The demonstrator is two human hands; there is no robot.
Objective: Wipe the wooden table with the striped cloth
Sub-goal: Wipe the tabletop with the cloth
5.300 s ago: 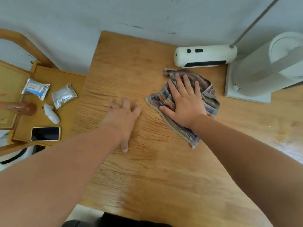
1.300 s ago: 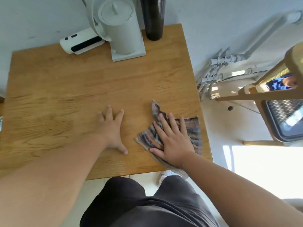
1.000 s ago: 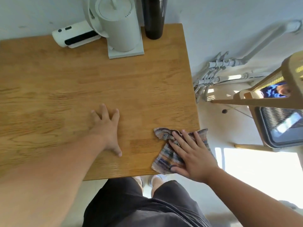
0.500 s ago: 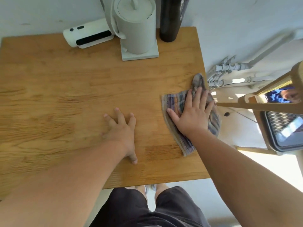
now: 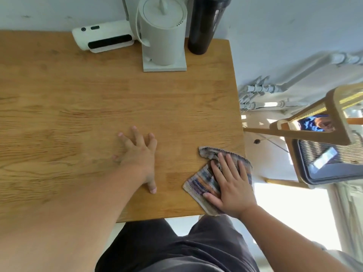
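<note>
Pressing down with straight fingers, the right hand (image 5: 231, 191) covers the right part of the crumpled striped cloth (image 5: 202, 183), which runs roughly near-to-far at the near right corner of the wooden surface (image 5: 98, 105), slightly overhanging its right edge. The left hand (image 5: 139, 156) lies flat, fingers spread, apart to the cloth's left

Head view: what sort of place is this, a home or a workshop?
Likely a home: a white kettle and dark flask stand on the wooden table by the wall, a wicker chair beside it.
</note>
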